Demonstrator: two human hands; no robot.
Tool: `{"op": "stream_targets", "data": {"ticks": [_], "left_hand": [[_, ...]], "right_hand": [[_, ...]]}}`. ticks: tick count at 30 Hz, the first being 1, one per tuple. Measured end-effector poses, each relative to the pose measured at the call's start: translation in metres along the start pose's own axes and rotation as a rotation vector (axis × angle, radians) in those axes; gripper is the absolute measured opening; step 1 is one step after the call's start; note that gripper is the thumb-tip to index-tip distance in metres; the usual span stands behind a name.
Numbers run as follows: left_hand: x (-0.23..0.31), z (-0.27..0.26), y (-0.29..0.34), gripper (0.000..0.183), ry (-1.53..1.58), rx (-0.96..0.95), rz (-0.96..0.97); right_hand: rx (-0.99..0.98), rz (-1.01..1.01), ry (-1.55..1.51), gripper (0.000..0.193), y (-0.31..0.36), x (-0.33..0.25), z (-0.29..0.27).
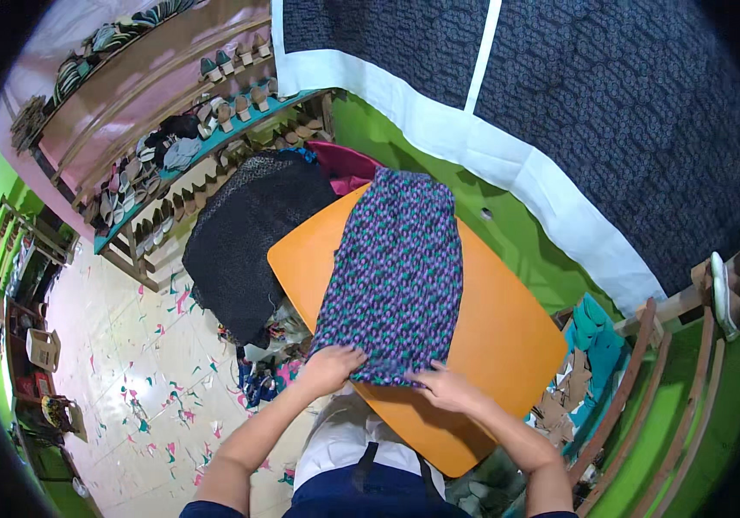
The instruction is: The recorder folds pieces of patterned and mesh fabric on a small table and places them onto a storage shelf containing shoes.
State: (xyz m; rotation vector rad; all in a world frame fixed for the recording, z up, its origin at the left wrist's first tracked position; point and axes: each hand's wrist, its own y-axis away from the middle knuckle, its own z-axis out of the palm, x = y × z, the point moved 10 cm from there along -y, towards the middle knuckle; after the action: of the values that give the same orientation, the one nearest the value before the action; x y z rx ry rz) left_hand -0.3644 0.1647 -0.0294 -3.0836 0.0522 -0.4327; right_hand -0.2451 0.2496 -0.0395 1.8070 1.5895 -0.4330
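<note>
A long folded piece of patterned fabric (400, 259), dark with purple, green and white marks, lies lengthwise over an orange tabletop (508, 319). Its far end reaches the table's back edge, and its near end comes to the front edge by my body. At the near left corner, my left hand (333, 369) has its fingers closed on the hem. My right hand (449, 388) pinches the near right corner between thumb and fingers. The fabric looks mostly flat, with slight wrinkles. Whether it is a garment or a plain cloth I cannot tell.
Black cloth (253, 224) drapes over something left of the table, beside a magenta chair back (342, 164). Shoe racks (206, 155) line the left wall. Scraps litter the tiled floor (154, 371). Teal material (592, 345) and a wooden rack (637, 397) stand at right.
</note>
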Motion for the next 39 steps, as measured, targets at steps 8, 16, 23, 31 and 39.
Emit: {"op": "stream_targets", "data": {"ticks": [8,16,23,31,39], "left_hand": [[0.053,-0.068,0.037,0.022,0.681,-0.866,-0.144],[-0.042,-0.061,-0.090,0.028,0.621,-0.239,-0.160],[-0.108,-0.046,-0.092,0.029,0.464,-0.019,-0.371],[-0.088,-0.071,-0.139,0.045,0.087,0.471,-0.324],[-0.115,0.011,-0.087,0.051,-0.189,0.107,-0.262]], "right_hand": [[-0.620,-0.174,-0.324,0.043,0.034,-0.074,-0.042],[-0.135,0.300,-0.920,0.037,-0.004,0.069,-0.088],[0.311,0.238,-1.324,0.051,-0.055,0.114,-0.077],[1.073,0.652,0.194,0.042,-0.037,0.091,-0.133],[0.574,0.516,0.441,0.049,-0.065,0.085,-0.067]]}}
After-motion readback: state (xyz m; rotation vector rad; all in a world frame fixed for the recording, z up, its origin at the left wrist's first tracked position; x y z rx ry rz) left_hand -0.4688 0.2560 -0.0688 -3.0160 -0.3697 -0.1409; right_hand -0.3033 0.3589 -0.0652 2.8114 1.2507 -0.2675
